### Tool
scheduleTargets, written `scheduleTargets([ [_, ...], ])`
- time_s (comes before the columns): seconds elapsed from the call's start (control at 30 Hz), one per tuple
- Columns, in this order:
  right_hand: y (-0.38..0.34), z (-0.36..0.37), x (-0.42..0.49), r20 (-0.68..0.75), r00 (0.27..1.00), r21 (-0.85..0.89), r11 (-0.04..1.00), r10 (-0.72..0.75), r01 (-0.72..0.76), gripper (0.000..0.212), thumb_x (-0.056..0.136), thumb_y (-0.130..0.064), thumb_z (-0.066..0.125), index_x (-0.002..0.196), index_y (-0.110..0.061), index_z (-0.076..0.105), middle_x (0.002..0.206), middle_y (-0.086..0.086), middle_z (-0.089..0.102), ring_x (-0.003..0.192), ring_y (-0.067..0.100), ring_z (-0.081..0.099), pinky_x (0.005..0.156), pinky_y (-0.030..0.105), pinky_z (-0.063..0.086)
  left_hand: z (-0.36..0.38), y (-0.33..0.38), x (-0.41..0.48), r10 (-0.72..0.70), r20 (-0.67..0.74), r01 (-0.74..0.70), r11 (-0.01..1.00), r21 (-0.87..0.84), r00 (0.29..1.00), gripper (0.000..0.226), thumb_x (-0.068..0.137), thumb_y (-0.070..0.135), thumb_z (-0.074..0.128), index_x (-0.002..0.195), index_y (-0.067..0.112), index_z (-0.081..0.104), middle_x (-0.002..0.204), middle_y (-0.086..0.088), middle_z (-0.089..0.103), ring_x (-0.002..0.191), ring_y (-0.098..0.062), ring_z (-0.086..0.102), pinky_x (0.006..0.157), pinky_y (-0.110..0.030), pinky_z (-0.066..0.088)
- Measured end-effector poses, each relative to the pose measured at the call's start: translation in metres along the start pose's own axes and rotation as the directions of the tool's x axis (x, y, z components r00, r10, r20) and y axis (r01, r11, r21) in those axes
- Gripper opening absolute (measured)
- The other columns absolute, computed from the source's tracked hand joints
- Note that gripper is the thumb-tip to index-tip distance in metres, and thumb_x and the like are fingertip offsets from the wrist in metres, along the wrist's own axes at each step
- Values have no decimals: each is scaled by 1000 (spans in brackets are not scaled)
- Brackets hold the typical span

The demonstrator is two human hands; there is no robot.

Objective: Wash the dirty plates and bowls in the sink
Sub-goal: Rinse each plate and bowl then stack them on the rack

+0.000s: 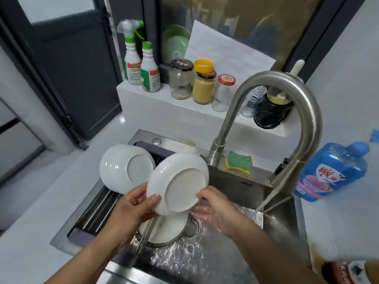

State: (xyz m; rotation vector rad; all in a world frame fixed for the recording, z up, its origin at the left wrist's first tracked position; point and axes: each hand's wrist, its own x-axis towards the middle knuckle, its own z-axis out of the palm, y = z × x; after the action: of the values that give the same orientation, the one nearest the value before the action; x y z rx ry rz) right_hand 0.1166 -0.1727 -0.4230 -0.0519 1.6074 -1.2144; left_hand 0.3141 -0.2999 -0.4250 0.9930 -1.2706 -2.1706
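Two hands | left hand [133, 203] grips white plate [180, 181] rim | right hand [215, 210] pinches opposite rim | above sink [235, 181]

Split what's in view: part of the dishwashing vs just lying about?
Job: white plate, held bottom-up by left hand and right hand; upturned white bowl on the drying rack; white dish in the sink; running faucet; sponge; blue detergent bottle.
Lying about: spray bottle; green-capped bottle; lidded jars; green bowl, all on the ledge.

Left grip [133, 208], right grip [215, 208]: twin pinches.
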Motion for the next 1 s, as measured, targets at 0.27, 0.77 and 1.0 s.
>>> scheduleTargets([
  [0.27,-75,89,62,56,988,-302,940,-146,156,17,87,-10,57,102,-17,59,94,5,62,86,19,60,82,35,56,-46,-1,10,251,-339,-203,964,171,907,28,88,7,75,111,24,75,96,-5,78,94,-26,75,81,-34,62],
  [0.77,-84,135,137,120,977,-726,656,-174,206,59,87,-18,59,144,-27,45,124,0,62,101,15,58,72,14,45,-58,-54,55,148,-488,13,950,312,860,8,89,18,78,94,24,75,85,16,78,85,-1,73,87,-33,56],
  [1.0,-76,151,161,204,952,-860,423,-228,285,52,93,-26,53,145,-29,43,130,2,61,119,26,58,94,34,49,-56,-72,65,87,-546,166,902,398,834,12,90,27,78,79,22,73,70,12,75,76,-13,73,66,-25,52],
])
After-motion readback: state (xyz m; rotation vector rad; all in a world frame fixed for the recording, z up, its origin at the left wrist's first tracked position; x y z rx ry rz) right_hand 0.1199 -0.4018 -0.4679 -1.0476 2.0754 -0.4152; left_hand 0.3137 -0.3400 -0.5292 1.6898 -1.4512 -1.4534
